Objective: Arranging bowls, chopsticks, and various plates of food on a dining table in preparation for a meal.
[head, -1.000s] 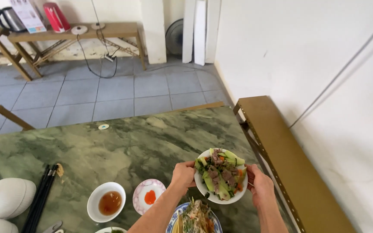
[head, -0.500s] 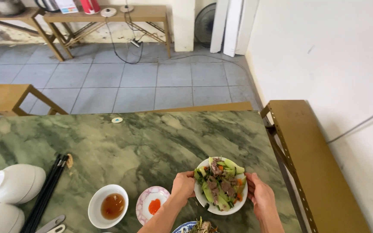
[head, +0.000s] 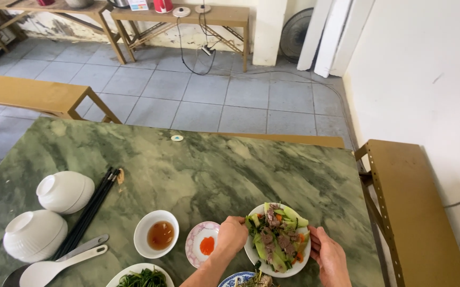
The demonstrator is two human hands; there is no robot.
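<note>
The person's left hand (head: 231,235) and right hand (head: 330,259) are gripping opposite rims of a white plate of greens and sliced meat (head: 278,239), fingers curled closed on its edges, at the near right part of the green marble table (head: 198,170). Just left of it are sitting a small saucer of red sauce (head: 203,244) and a bowl of brown dipping sauce (head: 156,234). Farther left are lying black chopsticks (head: 89,212), spoons (head: 54,263) and two overturned white bowls (head: 54,207). Beyond the table, wooden benches (head: 33,93) are standing on the tiled floor.
</note>
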